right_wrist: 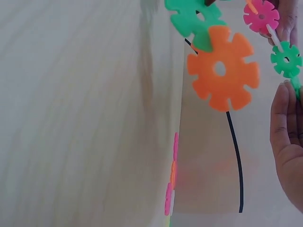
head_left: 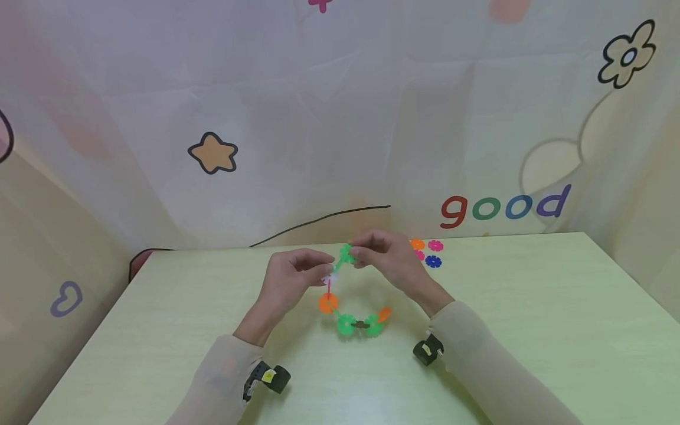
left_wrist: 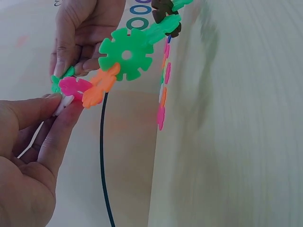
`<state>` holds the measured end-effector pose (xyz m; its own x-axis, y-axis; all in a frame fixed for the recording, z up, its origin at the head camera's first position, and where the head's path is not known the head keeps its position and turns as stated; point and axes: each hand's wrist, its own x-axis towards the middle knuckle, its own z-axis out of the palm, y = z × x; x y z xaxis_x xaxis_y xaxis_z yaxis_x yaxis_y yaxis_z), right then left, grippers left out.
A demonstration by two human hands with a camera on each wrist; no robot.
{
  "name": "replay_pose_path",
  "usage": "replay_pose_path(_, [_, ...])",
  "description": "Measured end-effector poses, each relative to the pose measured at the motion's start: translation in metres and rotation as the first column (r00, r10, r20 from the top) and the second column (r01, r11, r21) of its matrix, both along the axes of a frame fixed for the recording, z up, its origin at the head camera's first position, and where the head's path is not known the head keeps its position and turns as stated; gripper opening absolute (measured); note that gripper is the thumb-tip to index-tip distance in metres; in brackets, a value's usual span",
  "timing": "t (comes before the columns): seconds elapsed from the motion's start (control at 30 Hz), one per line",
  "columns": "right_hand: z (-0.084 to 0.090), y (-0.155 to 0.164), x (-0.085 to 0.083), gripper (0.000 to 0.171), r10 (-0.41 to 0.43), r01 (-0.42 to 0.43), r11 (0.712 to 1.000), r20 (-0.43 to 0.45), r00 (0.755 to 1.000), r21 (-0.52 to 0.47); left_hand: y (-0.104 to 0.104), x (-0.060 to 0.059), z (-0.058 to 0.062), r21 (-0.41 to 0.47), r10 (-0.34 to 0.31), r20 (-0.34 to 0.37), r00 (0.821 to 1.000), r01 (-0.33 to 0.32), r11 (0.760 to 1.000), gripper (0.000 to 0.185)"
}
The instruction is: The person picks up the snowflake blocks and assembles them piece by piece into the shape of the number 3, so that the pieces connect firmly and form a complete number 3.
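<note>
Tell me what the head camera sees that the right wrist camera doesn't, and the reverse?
Only the head view shows the printed star, the word "good", the loose blue disc and the sleeves.

Only the right wrist view shows the broad faces of the linked pink disc and the orange end disc, its centre hole plain; from the head, the pink one looks nearly edge-on and the orange one tilted.

Both share the left hand, right hand, chain, table and black line.

Room to pass lies along the desk's left and right edges; the chain and sleeves block the middle, loose discs part of the far edge.
</note>
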<state>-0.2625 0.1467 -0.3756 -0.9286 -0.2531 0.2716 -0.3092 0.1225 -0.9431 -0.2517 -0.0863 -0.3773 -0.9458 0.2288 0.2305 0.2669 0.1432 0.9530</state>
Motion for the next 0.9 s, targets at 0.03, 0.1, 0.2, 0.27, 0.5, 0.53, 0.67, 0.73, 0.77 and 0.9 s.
replay_pose_path(0.03, [0.0, 0.0, 0.0, 0.016, 0.0, 0.0, 1.0, 0.008, 1.0, -0.002, 0.0, 0.0, 0.0, 0.0, 0.0, -0.002, 1.0, 0.0, 1.0, 0.013])
replay_pose_path(0.1, [-0.001, 0.0, 0.0, 0.016, 0.001, 0.0, 1.0, 0.022, 1.0, -0.007, 0.0, 0.0, 0.0, -0.003, 0.001, -0.004, 1.0, -0.001, 1.0, 0.013])
replay_pose_path(0.2, [-0.002, 0.0, 0.0, 0.016, 0.01, -0.009, 1.0, 0.036, 0.999, -0.027, 0.0, 0.0, 0.0, -0.017, 0.002, -0.008, 1.0, -0.002, 1.0, 0.014])
replay_pose_path(0.27, [-0.002, -0.001, 0.0, 0.016, 0.009, -0.008, 0.999, 0.038, 0.999, -0.032, 0.0, 0.0, 0.0, -0.031, 0.003, -0.01, 1.0, -0.003, 1.0, 0.014])
replay_pose_path(0.5, [-0.003, -0.001, 0.0, 0.017, 0.004, -0.003, 1.0, 0.045, 0.999, -0.024, 0.001, 0.0, 0.0, -0.032, 0.003, 0.009, 1.0, -0.003, 0.999, 0.015])
replay_pose_path(0.53, [-0.003, -0.001, 0.0, 0.018, 0.0, 0.001, 1.0, 0.047, 0.999, -0.012, 0.001, -0.001, 0.0, -0.025, -0.001, 0.014, 1.0, 0.001, 1.0, 0.015])
replay_pose_path(0.67, [0.004, 0.0, 0.002, 0.02, -0.027, 0.025, 0.999, 0.046, 0.999, 0.046, 0.0, -0.002, -0.001, 0.006, -0.029, 0.045, 0.999, 0.029, 1.0, 0.014])
replay_pose_path(0.73, [0.007, 0.0, 0.003, 0.021, -0.034, 0.03, 0.997, 0.049, 0.998, 0.072, -0.001, -0.002, -0.002, 0.016, -0.057, 0.059, 0.997, 0.056, 0.998, 0.015])
replay_pose_path(0.77, [0.008, 0.001, 0.003, 0.021, -0.032, 0.028, 0.996, 0.045, 0.998, 0.089, -0.001, -0.002, -0.003, 0.014, -0.073, 0.064, 0.995, 0.072, 0.997, 0.016])
replay_pose_path(0.9, [0.011, 0.001, 0.005, 0.022, -0.008, 0.003, 0.987, 0.027, 1.0, 0.161, -0.002, -0.002, -0.005, -0.021, -0.125, 0.074, 0.989, 0.127, 0.992, 0.019])
